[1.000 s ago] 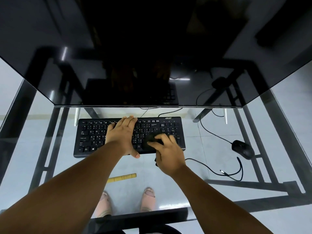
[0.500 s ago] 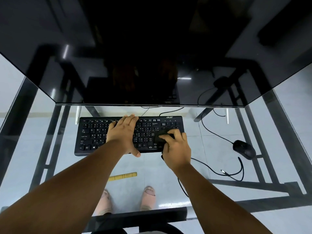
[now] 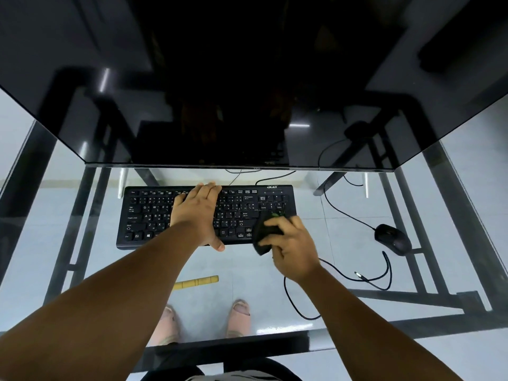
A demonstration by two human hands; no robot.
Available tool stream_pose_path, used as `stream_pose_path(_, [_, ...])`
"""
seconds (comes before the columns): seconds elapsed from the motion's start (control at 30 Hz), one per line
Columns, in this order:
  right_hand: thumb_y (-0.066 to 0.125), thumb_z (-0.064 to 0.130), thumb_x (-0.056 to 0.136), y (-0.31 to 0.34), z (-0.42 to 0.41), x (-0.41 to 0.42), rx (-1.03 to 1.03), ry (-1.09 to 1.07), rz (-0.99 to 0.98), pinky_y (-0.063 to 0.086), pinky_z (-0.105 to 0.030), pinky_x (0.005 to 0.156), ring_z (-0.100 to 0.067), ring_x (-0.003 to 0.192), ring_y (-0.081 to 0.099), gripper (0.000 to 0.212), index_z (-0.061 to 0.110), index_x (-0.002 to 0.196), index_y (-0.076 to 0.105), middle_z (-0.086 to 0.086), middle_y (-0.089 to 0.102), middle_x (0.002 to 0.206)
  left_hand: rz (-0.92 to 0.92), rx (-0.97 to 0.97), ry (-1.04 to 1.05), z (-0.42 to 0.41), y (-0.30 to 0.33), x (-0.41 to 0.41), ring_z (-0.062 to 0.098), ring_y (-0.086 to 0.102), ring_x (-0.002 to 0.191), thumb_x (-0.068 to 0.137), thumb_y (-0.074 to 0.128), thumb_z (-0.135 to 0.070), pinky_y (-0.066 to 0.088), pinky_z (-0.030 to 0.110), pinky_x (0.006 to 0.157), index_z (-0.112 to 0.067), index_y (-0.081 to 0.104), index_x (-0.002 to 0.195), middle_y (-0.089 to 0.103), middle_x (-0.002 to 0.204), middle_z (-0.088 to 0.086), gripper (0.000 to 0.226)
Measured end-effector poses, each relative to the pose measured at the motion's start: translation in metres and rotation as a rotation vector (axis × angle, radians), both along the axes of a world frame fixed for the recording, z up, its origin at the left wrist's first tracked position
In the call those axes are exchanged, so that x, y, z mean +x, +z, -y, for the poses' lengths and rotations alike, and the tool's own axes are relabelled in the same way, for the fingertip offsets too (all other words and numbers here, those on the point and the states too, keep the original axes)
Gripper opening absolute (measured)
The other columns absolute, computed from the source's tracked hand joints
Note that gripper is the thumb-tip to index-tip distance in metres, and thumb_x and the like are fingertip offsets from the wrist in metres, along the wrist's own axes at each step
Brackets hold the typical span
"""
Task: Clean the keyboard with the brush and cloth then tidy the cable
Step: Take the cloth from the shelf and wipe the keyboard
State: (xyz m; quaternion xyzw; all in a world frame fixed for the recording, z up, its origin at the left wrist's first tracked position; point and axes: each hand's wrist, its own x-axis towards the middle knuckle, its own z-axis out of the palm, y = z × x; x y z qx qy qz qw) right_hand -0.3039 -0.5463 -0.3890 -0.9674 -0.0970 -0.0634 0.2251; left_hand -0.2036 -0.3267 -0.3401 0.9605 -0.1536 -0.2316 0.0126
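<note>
A black keyboard (image 3: 148, 215) lies on the glass desk (image 3: 82, 257) below the monitor. My left hand (image 3: 196, 213) rests flat on the keyboard's middle keys, fingers together, holding nothing. My right hand (image 3: 294, 246) grips a dark cloth (image 3: 265, 235) pressed on the keyboard's right front corner, over the number pad. A black cable (image 3: 299, 306) runs from under my right wrist and loops over the glass, ending in a plug (image 3: 358, 274) at the right. No brush shows in my hands.
A large dark monitor (image 3: 247, 78) fills the top of the view. A black mouse (image 3: 393, 239) sits at the right with its cord (image 3: 343, 213) curving toward the monitor. Through the glass I see a yellow stick (image 3: 196, 281) on the floor and two feet.
My right hand has carried the cloth rightward along the keys, from the lower middle to the right front corner. My left hand stays in place on the keyboard.
</note>
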Motion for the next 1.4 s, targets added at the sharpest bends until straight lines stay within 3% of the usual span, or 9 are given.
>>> stream_pose_path(0.1, [0.048,0.009,0.073,-0.003,0.008,-0.002,-0.051,0.041,-0.006,0.048,-0.04,0.078,-0.027,0.096,0.053,0.039,0.034,0.081,0.077,0.011,0.064,0.116,-0.002,-0.001,0.003,0.0,0.0,-0.001,0.017,0.005,0.15,0.045,0.086,-0.062,0.016,0.045,0.118,-0.025,0.001,0.153,0.005,0.161,-0.009,0.142])
stream_pose_path(0.27, [0.042,0.01,0.073,-0.007,0.042,-0.014,-0.024,-0.166,0.05,0.047,-0.044,0.074,-0.027,0.089,0.049,0.04,0.031,0.072,0.076,0.011,0.067,0.111,-0.007,0.002,0.005,0.0,0.001,-0.002,0.017,0.004,0.15,0.045,0.086,-0.062,0.016,0.045,0.119,-0.025,0.001,0.153,0.003,0.162,-0.009,0.142])
stream_pose_path(0.43, [0.042,0.013,0.078,-0.006,0.027,-0.012,0.025,-0.098,0.027,0.052,-0.035,0.074,-0.027,0.089,0.05,0.042,0.03,0.083,0.079,0.006,0.067,0.113,-0.011,0.006,0.006,0.001,0.001,-0.002,0.017,0.004,0.15,0.046,0.086,-0.062,0.016,0.045,0.119,-0.025,0.0,0.154,0.002,0.162,-0.009,0.143])
stream_pose_path(0.53, [0.043,0.014,0.078,-0.009,0.031,-0.017,0.095,-0.286,0.055,0.052,-0.03,0.07,-0.026,0.086,0.053,0.04,0.027,0.085,0.08,0.003,0.068,0.105,-0.015,0.006,0.007,0.001,0.001,-0.003,0.017,0.004,0.15,0.046,0.086,-0.062,0.016,0.045,0.119,-0.025,-0.001,0.154,0.001,0.162,-0.009,0.143])
stream_pose_path(0.77, [0.054,0.006,0.087,-0.004,0.014,0.019,0.121,-0.488,-0.073,0.054,-0.041,0.088,-0.035,0.099,0.055,0.039,0.021,0.119,0.071,-0.01,0.06,0.118,-0.003,0.015,-0.006,0.001,0.001,-0.002,0.017,0.005,0.15,0.046,0.086,-0.063,0.017,0.045,0.118,-0.025,0.0,0.153,0.003,0.162,-0.009,0.143])
stream_pose_path(0.9, [0.048,0.012,0.095,0.004,0.011,0.05,0.097,-0.528,-0.157,0.05,-0.041,0.091,-0.034,0.103,0.05,0.04,0.021,0.132,0.061,-0.01,0.054,0.124,0.0,0.021,-0.011,0.001,0.0,-0.001,0.017,0.005,0.15,0.046,0.085,-0.064,0.017,0.044,0.118,-0.025,-0.001,0.153,0.003,0.162,-0.009,0.143])
stream_pose_path(1.1, [0.05,0.009,0.091,0.003,0.006,0.019,0.116,-0.586,-0.146,0.053,-0.038,0.081,-0.032,0.1,0.053,0.04,0.02,0.127,0.064,-0.009,0.057,0.115,-0.007,0.003,-0.007,0.0,-0.001,-0.002,0.017,0.005,0.15,0.045,0.085,-0.064,0.017,0.045,0.119,-0.026,-0.001,0.153,0.003,0.162,-0.009,0.143])
stream_pose_path(1.4, [0.046,0.014,0.095,0.013,-0.002,0.076,0.051,-0.572,-0.202,0.047,-0.036,0.089,-0.033,0.111,0.045,0.04,0.02,0.132,0.06,-0.01,0.049,0.128,-0.005,-0.006,-0.003,-0.001,-0.001,0.0,0.017,0.005,0.15,0.046,0.085,-0.063,0.016,0.045,0.119,-0.026,-0.001,0.153,0.003,0.162,-0.009,0.143])
